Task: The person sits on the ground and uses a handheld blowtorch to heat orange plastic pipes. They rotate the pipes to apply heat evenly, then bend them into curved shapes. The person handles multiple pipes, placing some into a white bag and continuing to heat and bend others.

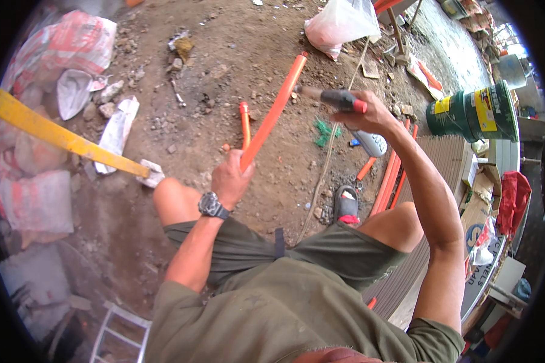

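Note:
My left hand [231, 176], with a watch on its wrist, is closed round the lower end of an orange plastic pipe [274, 115]. The pipe slants up and away to the right, with a slight curve. In my right hand [372, 115] is a gas blowtorch [338, 98], gripped at its dark head, with a grey canister [372, 144] hanging below. The torch's nozzle points left at the pipe's upper part, close beside it. No flame can be made out. A shorter orange pipe piece [245, 126] shows just beyond my left hand.
Several orange pipes [386, 181] lie by my right knee, beside stacked grey panels [430, 175]. Green buckets [473, 113] stand at the right. A yellow curved strip [66, 142] crosses the left side near filled sacks [36, 199]. Stones and scraps litter the dirt floor [212, 78].

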`<state>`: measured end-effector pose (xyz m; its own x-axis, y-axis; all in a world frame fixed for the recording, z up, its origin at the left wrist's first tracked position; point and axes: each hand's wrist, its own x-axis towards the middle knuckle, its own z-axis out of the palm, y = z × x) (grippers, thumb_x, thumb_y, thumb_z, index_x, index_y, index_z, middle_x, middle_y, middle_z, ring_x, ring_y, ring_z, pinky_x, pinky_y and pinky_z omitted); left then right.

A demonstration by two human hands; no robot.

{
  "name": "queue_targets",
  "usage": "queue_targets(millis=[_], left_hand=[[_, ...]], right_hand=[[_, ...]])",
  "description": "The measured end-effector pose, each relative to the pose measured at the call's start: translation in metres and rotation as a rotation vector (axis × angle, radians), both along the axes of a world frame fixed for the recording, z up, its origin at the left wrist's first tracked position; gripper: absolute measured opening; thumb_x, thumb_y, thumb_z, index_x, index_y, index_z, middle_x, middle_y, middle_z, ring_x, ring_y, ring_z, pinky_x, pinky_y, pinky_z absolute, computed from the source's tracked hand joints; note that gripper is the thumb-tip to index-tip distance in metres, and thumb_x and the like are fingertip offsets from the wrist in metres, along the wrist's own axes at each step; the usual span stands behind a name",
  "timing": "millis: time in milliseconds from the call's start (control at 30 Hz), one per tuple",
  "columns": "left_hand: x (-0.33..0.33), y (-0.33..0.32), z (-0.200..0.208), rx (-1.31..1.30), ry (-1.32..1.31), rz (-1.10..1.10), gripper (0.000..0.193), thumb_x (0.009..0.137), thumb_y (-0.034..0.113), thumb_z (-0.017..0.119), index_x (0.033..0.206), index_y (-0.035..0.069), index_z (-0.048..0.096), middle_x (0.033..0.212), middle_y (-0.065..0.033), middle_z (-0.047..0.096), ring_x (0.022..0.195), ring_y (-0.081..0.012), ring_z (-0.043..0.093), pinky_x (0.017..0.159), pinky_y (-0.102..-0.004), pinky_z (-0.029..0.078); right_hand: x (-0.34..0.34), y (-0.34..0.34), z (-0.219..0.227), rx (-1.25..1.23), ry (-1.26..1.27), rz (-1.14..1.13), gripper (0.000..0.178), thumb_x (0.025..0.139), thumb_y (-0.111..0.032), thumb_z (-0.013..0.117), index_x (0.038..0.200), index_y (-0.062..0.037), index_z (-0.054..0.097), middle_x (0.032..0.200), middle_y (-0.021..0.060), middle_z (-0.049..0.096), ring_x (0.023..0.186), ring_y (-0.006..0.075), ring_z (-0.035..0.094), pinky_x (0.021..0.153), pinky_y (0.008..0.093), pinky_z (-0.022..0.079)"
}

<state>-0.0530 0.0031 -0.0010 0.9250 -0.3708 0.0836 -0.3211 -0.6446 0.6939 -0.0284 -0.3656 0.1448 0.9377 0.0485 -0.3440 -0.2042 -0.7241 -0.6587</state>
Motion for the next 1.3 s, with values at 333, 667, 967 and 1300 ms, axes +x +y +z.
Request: queue_targets(millis=[333, 667, 967, 1300], left_hand=[[0.004, 0.009, -0.007, 0.096, -0.018, -0.036, 0.033, 0.092, 0.03, 0.073, 0.115, 0.011, 0.058, 0.072, -0.0173, 0.07, 0.065, -0.0401, 0.069, 0.058, -0.0525, 0.053], [0.008, 0.02, -0.009, 0.034, -0.073, -0.081, 0.033, 0.092, 0.029, 0.073, 0.116, 0.011, 0.058, 0.071, -0.0165, 0.069, 0.065, -0.039, 0.069, 0.058, -0.0516, 0.054], [0.012, 0.043, -0.009, -0.187, 0.232, -0.109, 0.032, 0.093, 0.028, 0.073, 0.113, 0.007, 0.062, 0.084, -0.02, 0.07, 0.077, -0.0364, 0.072, 0.065, -0.0457, 0.055], [0.034, 0.066, -0.01, -0.683, 0.996, -0.225, 0.025, 0.1, 0.03, 0.07, 0.108, 0.007, 0.062, 0.076, 0.0032, 0.056, 0.063, -0.0065, 0.049, 0.056, -0.026, 0.042]], right_hand=[[-0.001, 0.005, 0.001, 0.04, -0.004, 0.042, 0.035, 0.082, -0.025, 0.084, 0.109, -0.0046, 0.074, 0.07, -0.0001, 0.064, 0.063, 0.0098, 0.058, 0.06, 0.031, 0.049], [-0.006, 0.027, 0.016, 0.04, 0.072, 0.047, 0.037, 0.081, -0.033, 0.087, 0.099, -0.004, 0.073, 0.072, 0.0029, 0.065, 0.064, 0.0109, 0.059, 0.06, 0.0324, 0.049], [-0.011, 0.033, 0.031, -0.018, 0.142, 0.023, 0.037, 0.08, -0.032, 0.087, 0.1, -0.005, 0.073, 0.078, -0.0012, 0.066, 0.07, 0.011, 0.059, 0.065, 0.0326, 0.048], [-0.012, 0.046, 0.039, 0.081, 0.173, 0.014, 0.045, 0.08, -0.029, 0.089, 0.118, -0.011, 0.075, 0.088, 0.0007, 0.071, 0.082, 0.0105, 0.063, 0.075, 0.0287, 0.051]])
